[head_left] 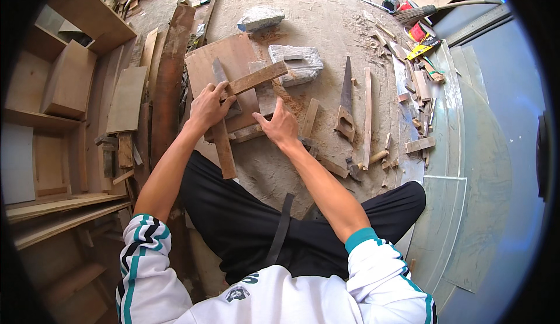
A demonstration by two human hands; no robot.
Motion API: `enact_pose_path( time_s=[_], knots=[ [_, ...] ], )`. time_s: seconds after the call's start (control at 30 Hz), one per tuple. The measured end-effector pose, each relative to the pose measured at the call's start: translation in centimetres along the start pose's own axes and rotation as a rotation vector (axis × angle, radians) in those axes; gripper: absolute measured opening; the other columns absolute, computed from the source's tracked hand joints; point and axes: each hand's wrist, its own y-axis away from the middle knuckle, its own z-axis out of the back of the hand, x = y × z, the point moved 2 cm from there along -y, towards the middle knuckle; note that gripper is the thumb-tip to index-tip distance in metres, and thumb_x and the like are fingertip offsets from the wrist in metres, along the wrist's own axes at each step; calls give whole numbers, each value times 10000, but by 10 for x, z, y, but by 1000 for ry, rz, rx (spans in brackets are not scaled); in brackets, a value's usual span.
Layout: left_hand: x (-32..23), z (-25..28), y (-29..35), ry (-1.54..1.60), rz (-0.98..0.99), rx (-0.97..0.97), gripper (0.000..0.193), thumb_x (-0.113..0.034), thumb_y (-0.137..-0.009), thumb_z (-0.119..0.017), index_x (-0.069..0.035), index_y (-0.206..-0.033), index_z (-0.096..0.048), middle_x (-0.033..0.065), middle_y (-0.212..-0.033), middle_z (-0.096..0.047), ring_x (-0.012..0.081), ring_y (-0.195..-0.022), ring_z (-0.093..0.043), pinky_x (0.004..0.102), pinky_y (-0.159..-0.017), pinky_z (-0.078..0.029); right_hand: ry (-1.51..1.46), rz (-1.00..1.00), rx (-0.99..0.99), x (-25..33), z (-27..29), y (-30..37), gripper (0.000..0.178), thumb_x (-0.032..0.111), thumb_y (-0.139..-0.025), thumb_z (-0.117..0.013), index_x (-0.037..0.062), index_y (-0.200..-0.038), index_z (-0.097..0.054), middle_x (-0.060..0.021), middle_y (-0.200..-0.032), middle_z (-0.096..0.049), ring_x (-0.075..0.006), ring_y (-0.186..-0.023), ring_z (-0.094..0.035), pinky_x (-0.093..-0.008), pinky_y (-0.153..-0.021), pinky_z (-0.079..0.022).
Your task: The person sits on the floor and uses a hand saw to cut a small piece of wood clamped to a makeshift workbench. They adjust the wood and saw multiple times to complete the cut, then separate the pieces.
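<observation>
My left hand (209,107) is closed on the near end of a short wooden strip (259,76), which slants up to the right over a brown board (201,67). Beneath that hand, a grey pointed metal blade (219,71) shows partly. A second wooden strip (223,152) runs from under the hand toward my lap. My right hand (281,124) is just right of the board, thumb and index finger apart. By its index fingertip is a small brown piece (279,87); whether they touch is unclear. Its other fingers are hidden.
Beyond the board lie two pale blocks (296,64). To the right are a handsaw (345,105), a long wood strip (367,117) and a hammer (367,163). Offcuts (420,90) and glass sheets (461,149) line the right. Wooden cabinets (67,79) stand left.
</observation>
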Motion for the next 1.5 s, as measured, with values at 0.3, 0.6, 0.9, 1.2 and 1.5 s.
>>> enact_pose_path(
  time_s=[0.3, 0.6, 0.9, 1.2, 1.5],
  knots=[
    [-6, 0, 6, 1, 58, 42, 546, -516, -920, -651, -129, -1304, -607, 149, -946, -675, 346, -920, -682, 464, -802, -542, -17, 49, -4, -2, -3, -3, 931, 542, -808, -781, -113, -1377, -442, -311, -1166, -660, -439, -1064, -667, -487, -907, -540],
    [-17, 5, 8, 31, 134, 53, 586, -556, -904, -654, -121, -1294, -611, 166, -1025, -698, 350, -943, -696, 456, -790, -546, -114, 122, -11, -3, -9, -10, 985, 632, -852, -692, -125, -1415, -411, -316, -1320, -577, -427, -1245, -568, -470, -1006, -495],
    [-23, 7, 0, 25, 147, 145, 628, -557, -910, -641, -106, -1344, -580, 205, -1088, -695, 374, -1011, -681, 462, -856, -536, -214, 66, 79, -8, -11, -11, 987, 613, -885, -666, -127, -1458, -354, -338, -1377, -531, -450, -1302, -516, -478, -1069, -446],
    [-19, -3, 2, 51, 136, 122, 617, -501, -936, -635, -100, -1397, -544, 248, -1097, -677, 414, -1074, -646, 486, -921, -507, -237, 19, 134, -6, -6, -9, 920, 532, -907, -668, -103, -1480, -329, -333, -1399, -519, -443, -1299, -529, -462, -1080, -440],
    [-24, -23, 9, 35, 274, 101, 643, -547, -980, -535, -195, -1507, -423, 248, -1238, -600, 429, -1186, -578, 499, -985, -480, -108, -76, 214, 10, 6, -14, 946, 580, -837, -711, -77, -1436, -388, -320, -1357, -560, -434, -1241, -579, -472, -1015, -487]
  ],
)
